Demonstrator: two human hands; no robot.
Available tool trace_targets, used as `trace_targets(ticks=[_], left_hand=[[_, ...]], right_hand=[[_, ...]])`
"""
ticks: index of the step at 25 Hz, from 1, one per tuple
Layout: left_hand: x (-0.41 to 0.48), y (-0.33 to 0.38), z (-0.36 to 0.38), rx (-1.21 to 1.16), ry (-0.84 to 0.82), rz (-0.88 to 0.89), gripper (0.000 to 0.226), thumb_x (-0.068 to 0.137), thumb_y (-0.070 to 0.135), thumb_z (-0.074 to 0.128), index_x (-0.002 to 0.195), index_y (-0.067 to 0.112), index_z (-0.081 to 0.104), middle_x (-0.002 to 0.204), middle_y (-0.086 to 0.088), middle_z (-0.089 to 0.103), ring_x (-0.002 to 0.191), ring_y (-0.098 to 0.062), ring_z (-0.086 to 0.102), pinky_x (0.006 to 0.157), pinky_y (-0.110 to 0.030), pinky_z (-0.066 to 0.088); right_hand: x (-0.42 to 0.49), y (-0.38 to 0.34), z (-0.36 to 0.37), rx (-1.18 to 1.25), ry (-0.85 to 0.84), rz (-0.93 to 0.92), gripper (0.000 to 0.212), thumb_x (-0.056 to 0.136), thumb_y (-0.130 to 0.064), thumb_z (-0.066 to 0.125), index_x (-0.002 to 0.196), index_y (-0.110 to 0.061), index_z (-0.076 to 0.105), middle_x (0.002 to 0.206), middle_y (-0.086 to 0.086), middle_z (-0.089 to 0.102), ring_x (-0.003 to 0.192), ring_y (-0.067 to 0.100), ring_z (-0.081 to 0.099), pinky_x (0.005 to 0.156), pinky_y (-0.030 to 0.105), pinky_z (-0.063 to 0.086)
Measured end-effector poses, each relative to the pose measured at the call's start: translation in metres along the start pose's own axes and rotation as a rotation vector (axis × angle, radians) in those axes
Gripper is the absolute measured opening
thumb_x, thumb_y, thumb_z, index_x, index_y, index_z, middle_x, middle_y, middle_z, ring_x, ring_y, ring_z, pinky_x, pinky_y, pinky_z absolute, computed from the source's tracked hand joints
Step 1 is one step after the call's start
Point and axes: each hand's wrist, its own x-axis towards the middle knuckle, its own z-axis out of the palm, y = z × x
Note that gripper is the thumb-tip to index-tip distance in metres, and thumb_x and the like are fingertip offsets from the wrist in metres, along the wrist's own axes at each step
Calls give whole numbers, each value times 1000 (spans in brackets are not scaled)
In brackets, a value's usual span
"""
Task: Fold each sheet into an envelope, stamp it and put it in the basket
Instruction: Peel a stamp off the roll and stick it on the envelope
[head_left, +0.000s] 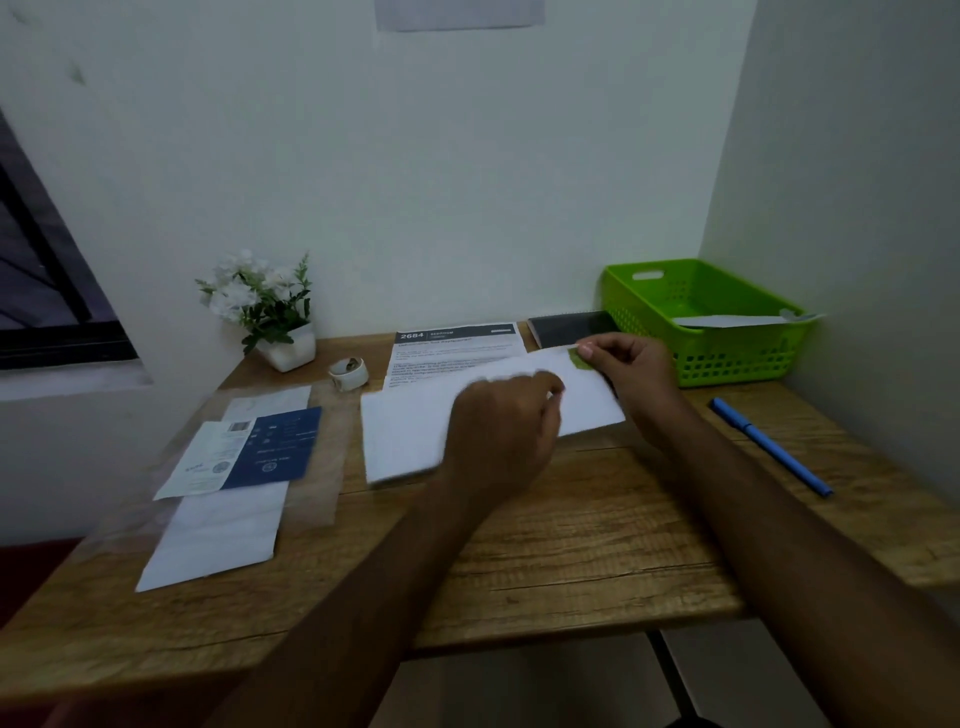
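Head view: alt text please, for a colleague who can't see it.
On a wooden desk, the left hand, blurred, rests on a folded white envelope while the right hand pinches a green stamp at its far right corner. A green basket holding white paper stands at the right, near a blue pen.

Wooden tabletop (571, 545) set in corner of pale walls. Back left: white pot of white flowers (270, 312), tape roll (348, 373) just beside it. Dark spiral notebook (563, 328) at back wall. Blue pen (769, 446) lies diagonal at right. Left: blue-and-white printed card (260, 449) on clear plastic sleeve (327, 447). Dark window frame (47, 291) far left. Paper (460, 13) on wall at top.
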Motion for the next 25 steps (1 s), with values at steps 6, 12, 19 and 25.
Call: trace_targets(ticks=[6,12,19,25], left_hand=[[5,33,1,-340,-52,-588,39,86,35,64,121,20,60,98,3,71,88,-9,63,79,-22,47],[21,54,23,-751,107,-889,42,74,21,77,113,16,61,112,-4,64,97,-8,57,82,-20,46],[21,84,36,-1488,292,-1284,56,69,-14,72,118,5,52,117,-13,64,101,-18,64,87,-32,54],[49,107,42,-1388,234,-1033,65,71,-15,69,130,4,48,119,-14,61,107,-19,63,78,-19,55]], right_hand=[[-11,-7,-10,280,170,78,22,85,-5,69,107,-4,68,91,5,70,80,13,65,59,15,54],[-34,-17,-36,388,154,-5,29,84,0,68,109,-15,67,99,4,68,82,9,68,66,22,58],[-46,-23,-68,376,43,-103,29,83,8,63,103,-13,69,93,-5,75,84,10,70,75,27,59],[-42,-36,-102,343,127,-154,27,85,4,63,107,-11,68,97,0,73,79,8,69,66,20,55]])
